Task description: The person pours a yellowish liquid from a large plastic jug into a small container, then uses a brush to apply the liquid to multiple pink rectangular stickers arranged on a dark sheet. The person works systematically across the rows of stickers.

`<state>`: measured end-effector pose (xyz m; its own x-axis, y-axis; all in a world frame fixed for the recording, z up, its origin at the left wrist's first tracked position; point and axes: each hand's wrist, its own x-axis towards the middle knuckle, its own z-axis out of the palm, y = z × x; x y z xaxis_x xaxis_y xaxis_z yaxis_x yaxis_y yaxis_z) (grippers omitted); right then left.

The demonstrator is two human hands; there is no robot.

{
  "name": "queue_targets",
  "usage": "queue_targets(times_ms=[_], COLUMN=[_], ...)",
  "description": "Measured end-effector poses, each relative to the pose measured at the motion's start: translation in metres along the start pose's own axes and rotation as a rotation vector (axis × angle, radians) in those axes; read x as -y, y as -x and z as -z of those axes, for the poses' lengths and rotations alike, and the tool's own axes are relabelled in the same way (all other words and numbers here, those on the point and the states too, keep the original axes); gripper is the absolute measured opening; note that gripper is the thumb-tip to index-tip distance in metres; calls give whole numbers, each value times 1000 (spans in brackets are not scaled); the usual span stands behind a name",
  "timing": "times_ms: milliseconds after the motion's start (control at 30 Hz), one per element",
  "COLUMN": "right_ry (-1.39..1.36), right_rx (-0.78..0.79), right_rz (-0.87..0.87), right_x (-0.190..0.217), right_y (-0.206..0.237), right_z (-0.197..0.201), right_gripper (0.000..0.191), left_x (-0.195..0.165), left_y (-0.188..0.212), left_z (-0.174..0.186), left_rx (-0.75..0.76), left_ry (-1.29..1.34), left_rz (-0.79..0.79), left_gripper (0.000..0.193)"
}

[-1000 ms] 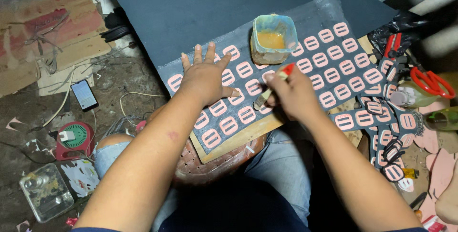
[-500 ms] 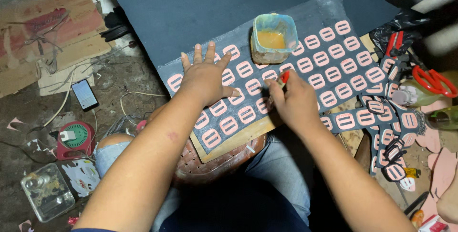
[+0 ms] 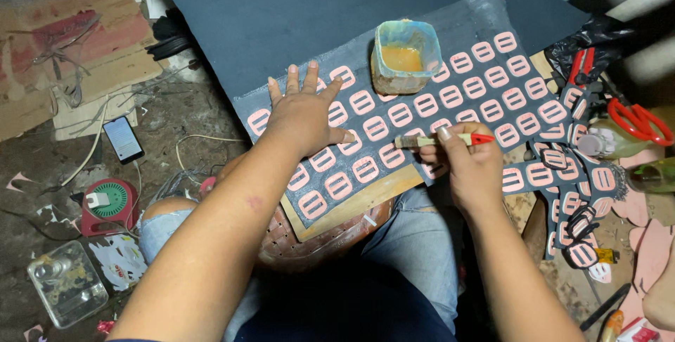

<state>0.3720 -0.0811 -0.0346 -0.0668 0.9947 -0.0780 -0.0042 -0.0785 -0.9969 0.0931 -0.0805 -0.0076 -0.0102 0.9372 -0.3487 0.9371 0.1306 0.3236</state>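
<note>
Left hand (image 3: 304, 113) splayed flat; right hand (image 3: 470, 166) curled in a grip.

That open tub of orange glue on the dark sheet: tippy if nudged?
Probably fairly stable: the glue tub looks squat with a wide base. It has no lid, so a hard knock could slop glue. It sits on the dark sheet, which looks flexible, so tugging that may shift it.

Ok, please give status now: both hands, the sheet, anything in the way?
Left hand flat on dark sheet, fingers spread. Right hand grips brush, bristles over sheet. Glue cup stands on sheet above brush.
</note>
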Motion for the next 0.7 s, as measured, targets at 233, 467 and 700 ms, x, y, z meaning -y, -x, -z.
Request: queue_targets(times_ms=[233, 467, 700], right_ry=[117, 98, 82], right_rx=[51, 130, 89], right_rz=[119, 186, -48], right_x=[-25, -33, -28], right_y=[16, 20, 12], right_z=[4, 2, -9], right_gripper=[16, 15, 14], left_x=[-1, -3, -3], left_y=[0, -1, -1], left_z=[2, 1, -1], left_rx=[19, 18, 14], left_ry=[2, -7, -18], left_rz=[7, 11, 10], left_gripper=[112, 111, 113])
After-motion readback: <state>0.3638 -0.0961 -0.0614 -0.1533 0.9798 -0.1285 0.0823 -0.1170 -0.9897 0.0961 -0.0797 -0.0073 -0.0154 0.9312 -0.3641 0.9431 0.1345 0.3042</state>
